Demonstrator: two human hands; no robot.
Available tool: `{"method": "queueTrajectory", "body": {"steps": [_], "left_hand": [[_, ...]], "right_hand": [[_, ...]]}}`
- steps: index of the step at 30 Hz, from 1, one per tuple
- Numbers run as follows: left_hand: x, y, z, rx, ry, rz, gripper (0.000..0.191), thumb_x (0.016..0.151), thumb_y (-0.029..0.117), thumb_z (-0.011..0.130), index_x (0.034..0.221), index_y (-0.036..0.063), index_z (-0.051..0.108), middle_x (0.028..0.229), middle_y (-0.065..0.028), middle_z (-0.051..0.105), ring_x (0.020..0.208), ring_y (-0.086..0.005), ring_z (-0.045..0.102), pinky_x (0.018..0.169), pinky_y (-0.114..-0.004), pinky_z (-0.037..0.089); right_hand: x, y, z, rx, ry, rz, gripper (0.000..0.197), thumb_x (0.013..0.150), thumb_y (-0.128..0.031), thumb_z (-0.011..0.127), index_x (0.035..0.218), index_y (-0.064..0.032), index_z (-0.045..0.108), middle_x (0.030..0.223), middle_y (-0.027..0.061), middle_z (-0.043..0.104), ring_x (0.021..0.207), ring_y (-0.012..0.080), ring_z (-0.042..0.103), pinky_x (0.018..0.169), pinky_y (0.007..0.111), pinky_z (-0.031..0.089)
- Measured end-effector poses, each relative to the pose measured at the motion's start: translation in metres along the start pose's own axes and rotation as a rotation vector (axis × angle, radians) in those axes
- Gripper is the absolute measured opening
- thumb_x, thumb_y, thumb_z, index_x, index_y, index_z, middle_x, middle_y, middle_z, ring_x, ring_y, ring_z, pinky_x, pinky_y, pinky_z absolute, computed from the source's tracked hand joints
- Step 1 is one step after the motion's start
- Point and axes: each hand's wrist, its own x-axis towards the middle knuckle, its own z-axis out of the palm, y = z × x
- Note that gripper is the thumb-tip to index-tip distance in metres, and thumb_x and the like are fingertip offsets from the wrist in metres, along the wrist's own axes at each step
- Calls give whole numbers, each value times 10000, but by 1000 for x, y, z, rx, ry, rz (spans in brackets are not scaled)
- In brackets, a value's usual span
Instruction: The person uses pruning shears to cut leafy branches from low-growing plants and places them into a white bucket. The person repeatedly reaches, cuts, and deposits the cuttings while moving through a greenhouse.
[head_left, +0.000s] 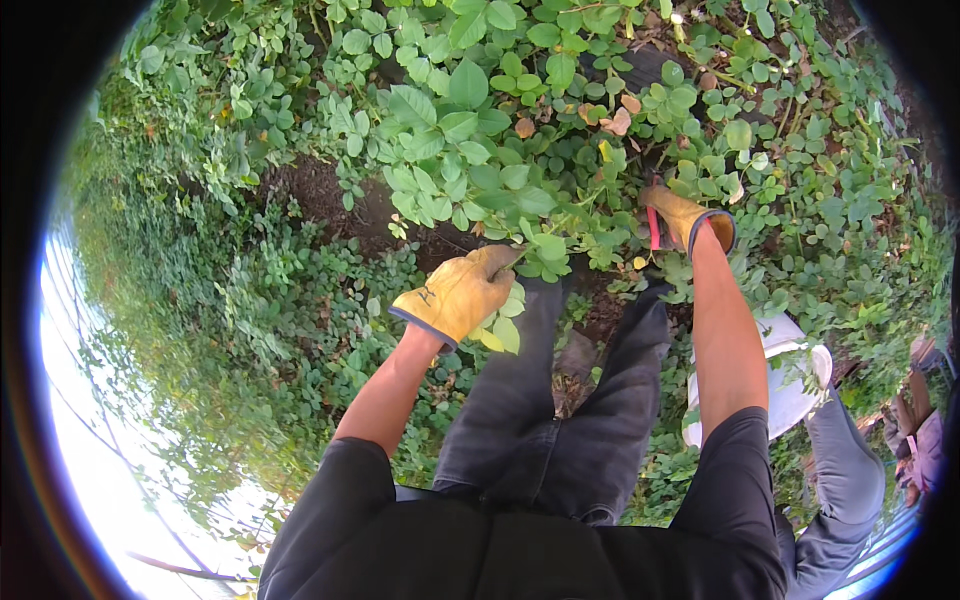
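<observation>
My left hand (457, 292), in a yellow work glove with dark trim, pinches a leafy green stem (523, 259) that resembles a rose cane. Pale green leaves (504, 326) hang below that glove. To the right, my right hand (675, 217), gloved in the same way, is closed around a red-handled tool (653, 228), which looks like hand pruners. Foliage hides the tool's working end. Between the two gloves spreads a low leafy bush (465, 150) with several compound leaves.
A white plastic bucket (787, 375) is beside my right forearm, with sprigs over its rim. Behind it are another person's grey-trousered legs (847, 465). More people's clothing (922, 450) shows at the far right. Dry leaves (616, 122) and bare soil (315, 199) appear among the plants.
</observation>
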Motion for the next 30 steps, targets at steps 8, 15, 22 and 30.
{"method": "queueTrajectory", "body": {"steps": [8,15,22,30], "left_hand": [[-4,8,-10,31,-10,12,392,982,223,579,1343,107,680,1281,-161,713,1091,-402,695,959,-472,550],[-31,-10,-10,272,15,-40,276,983,230,560,1205,118,681,1180,-174,724,1041,-429,686,898,-515,550],[-120,-11,2,-78,261,-147,206,953,246,719,1032,57,738,935,-221,746,846,-420,714,708,-427,556],[-47,235,110,409,90,761,185,879,264,767,964,101,741,825,-79,715,764,-294,720,674,-436,575]], "right_hand": [[2,4,7,194,26,-127,332,981,-352,659,1182,-90,626,1062,63,710,900,242,677,761,455,572],[46,42,3,-1216,331,-744,294,953,-260,670,1151,-43,672,1033,190,746,886,326,757,755,447,598],[-112,100,15,15,-249,-284,315,988,-330,659,1106,-38,662,889,72,698,755,169,715,660,347,597],[-238,164,-65,556,195,-465,215,861,-191,751,1021,-57,704,857,-22,662,709,99,612,627,302,507]]}}
